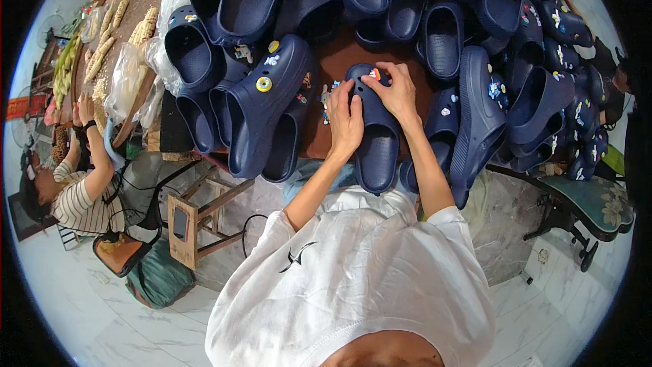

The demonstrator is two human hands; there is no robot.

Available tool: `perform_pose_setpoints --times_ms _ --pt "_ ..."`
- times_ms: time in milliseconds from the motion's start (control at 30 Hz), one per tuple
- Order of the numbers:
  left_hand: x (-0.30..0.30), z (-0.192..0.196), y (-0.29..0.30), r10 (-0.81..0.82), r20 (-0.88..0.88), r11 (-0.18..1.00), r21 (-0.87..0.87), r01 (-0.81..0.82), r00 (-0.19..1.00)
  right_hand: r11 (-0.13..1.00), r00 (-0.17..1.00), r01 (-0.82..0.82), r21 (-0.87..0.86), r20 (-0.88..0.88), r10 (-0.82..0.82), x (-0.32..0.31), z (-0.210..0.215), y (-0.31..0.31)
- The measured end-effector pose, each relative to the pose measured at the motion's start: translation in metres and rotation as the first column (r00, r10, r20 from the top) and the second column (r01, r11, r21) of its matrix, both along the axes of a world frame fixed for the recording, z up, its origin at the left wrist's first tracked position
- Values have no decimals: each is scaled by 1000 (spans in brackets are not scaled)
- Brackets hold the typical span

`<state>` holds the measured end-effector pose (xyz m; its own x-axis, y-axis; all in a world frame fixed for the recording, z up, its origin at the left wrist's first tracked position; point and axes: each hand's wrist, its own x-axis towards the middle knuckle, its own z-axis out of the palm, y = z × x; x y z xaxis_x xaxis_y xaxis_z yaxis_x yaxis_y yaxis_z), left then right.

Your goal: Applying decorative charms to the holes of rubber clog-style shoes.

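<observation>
A navy clog (377,156) with holes in its upper lies toe-away in front of me at the table's near edge. Against the left side of its toe my left hand (346,121) grips the upper with bent fingers. Over the front of the toe, my right hand (395,92) has its thumb and fingers closed round a small colourful shoe charm (375,74). The charm sits at the clog's holes; whether it is pushed fully in cannot be seen. Several loose charms (325,98) lie on the brown tabletop (339,61), just left of the clog.
Navy clogs (268,105) with charms surround my hands on the left, far and right sides. A wooden stool (183,231) holding a phone (180,223) stands left. Another person (81,183) works at a table of corn. At right is a green-topped chair (587,204).
</observation>
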<state>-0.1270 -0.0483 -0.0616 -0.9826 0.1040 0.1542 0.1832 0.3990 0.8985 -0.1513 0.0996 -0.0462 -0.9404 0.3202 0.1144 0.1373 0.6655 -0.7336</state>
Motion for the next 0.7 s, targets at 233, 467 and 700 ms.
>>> perform_pose_setpoints --times_ms 233,467,700 --pt "15 19 11 -138 -102 976 -185 117 985 982 984 -138 132 -93 151 -6 -2 6" --pt "18 17 15 -104 -103 983 -164 86 989 958 973 -120 259 -162 166 -15 -25 16" --pt "19 18 18 -85 -125 986 -150 66 988 987 986 -35 158 -153 59 -15 -26 19"
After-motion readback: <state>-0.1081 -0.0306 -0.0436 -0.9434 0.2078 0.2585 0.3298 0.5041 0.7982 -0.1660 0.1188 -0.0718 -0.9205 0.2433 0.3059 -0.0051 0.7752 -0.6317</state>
